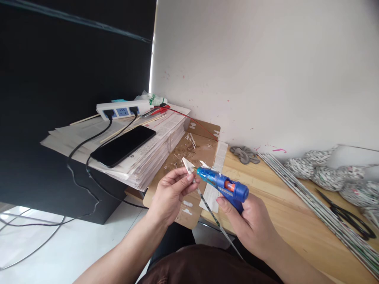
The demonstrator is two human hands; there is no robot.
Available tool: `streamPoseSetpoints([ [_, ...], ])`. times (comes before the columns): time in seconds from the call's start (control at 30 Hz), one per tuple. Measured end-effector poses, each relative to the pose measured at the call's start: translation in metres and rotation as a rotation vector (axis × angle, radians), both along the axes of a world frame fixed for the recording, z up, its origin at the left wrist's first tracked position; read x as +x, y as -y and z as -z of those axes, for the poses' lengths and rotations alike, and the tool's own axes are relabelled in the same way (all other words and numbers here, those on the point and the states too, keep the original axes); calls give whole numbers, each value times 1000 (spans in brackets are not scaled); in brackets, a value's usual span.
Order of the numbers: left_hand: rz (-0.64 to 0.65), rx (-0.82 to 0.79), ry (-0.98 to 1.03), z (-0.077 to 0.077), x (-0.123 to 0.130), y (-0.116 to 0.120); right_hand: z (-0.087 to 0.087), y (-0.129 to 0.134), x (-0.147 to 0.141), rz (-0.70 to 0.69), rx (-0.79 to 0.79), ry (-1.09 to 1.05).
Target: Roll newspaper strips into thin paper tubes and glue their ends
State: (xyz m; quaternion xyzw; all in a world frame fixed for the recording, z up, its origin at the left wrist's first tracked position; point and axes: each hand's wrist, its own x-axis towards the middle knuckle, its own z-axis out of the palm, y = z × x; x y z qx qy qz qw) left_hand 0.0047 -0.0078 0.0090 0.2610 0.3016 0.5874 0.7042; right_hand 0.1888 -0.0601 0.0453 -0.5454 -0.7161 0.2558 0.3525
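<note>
Between its thumb and fingers, my left hand (pixel 174 191) pinches a small white paper piece (pixel 187 165) with a pointed end and some dark print. My right hand (pixel 248 225) is wrapped round the handle of a blue hot glue gun (pixel 220 183). The gun's nozzle points left and lies right at the paper piece; whether it touches cannot be made out. A thin rolled paper stick (pixel 211 213) slants from below my left fingers down toward my lap. Under both hands is a brown cardboard sheet (pixel 204 150) with glue marks and paper scraps.
Left, a newspaper stack (pixel 160 146) bears a black phone (pixel 124 145) and a power strip (pixel 122 109) with hanging cords. Right, on the wooden table (pixel 266 189), lie a bundle of paper sticks (pixel 314 205), black scissors (pixel 346 217), woven paper shapes (pixel 328 177) and a grey cloth band (pixel 245 154).
</note>
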Motion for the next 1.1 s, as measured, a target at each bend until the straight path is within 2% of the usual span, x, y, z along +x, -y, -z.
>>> streamPoseSetpoints([
  [0.4, -27, -20, 16, 3, -3, 1, -1, 1, -1, 16, 28, 65],
  [0.53, -18, 0, 31, 3, -4, 2, 7, -8, -1, 61, -19, -60],
  [0.6, -15, 12, 36, 3, -6, 4, 13, -21, -2, 90, -126, -284],
  [0.7, -19, 5, 34, 3, -8, 6, 26, -52, -7, 108, -405, -735],
  [0.77, -28, -7, 26, 3, -10, 8, 34, -78, -10, 194, -588, -920],
  [0.83, -42, -14, 14, 4, -13, 10, 43, -103, -14, 223, -784, -1028],
  [0.93, -57, -27, -9, 6, -16, 12, 54, -134, -24, 272, -830, -969],
  [1.1, -57, -38, -23, 9, -19, 15, 61, -170, -51, 232, -800, -806],
])
